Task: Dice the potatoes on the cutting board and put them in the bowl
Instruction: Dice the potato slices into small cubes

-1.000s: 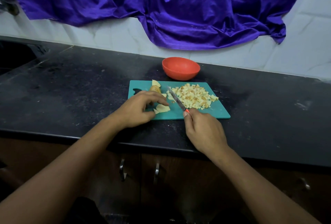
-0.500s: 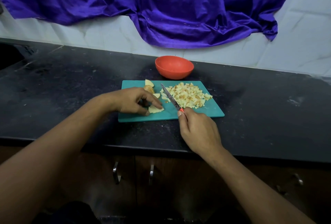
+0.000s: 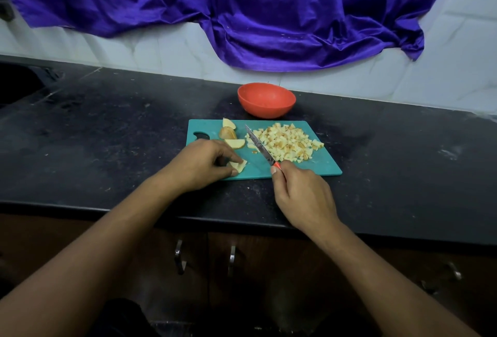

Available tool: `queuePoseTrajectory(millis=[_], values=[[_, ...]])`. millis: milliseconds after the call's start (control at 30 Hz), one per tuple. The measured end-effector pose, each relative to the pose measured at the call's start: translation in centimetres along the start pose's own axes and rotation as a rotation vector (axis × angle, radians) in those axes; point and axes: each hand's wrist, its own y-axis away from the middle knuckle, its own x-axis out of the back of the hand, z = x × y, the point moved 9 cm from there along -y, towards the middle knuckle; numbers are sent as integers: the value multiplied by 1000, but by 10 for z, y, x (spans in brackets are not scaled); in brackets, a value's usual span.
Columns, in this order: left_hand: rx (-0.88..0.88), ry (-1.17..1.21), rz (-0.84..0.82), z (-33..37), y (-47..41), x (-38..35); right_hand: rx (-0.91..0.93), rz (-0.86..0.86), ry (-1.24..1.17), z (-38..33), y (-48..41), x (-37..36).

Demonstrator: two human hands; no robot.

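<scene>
A teal cutting board point(image 3: 320, 168) lies on the black counter. A heap of diced potato point(image 3: 286, 143) covers its right half. Three potato wedges point(image 3: 229, 132) sit near its back left. My left hand point(image 3: 207, 164) pinches a pale potato slice point(image 3: 239, 165) at the board's front left. My right hand point(image 3: 304, 196) grips a red-handled knife point(image 3: 259, 145), its blade slanting up-left beside the diced heap and apart from the slice. An orange bowl point(image 3: 266, 99) stands just behind the board; nothing shows inside it.
The black counter point(image 3: 107, 134) runs wide on both sides, and its front edge is near my wrists. A purple cloth point(image 3: 242, 13) hangs over the tiled wall behind. A dark sink recess point(image 3: 16, 83) sits at far left. Cabinet handles point(image 3: 178, 256) show below.
My left hand has drawn a potato slice toward the board's front edge, leaving a wedge uncovered behind it. My right hand keeps the knife beside the diced heap.
</scene>
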Motion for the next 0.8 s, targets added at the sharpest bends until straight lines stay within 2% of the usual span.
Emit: queuePoseTrajectory(millis=[267,567,800], values=[[194,-27,196,6,8,0,-5,-6,19,0,0,0],[208,14,317,5,12,2,-9,-13,18,-2,1,1],[231,42,340,0,14,2,-7,-3,14,-1,1,1]])
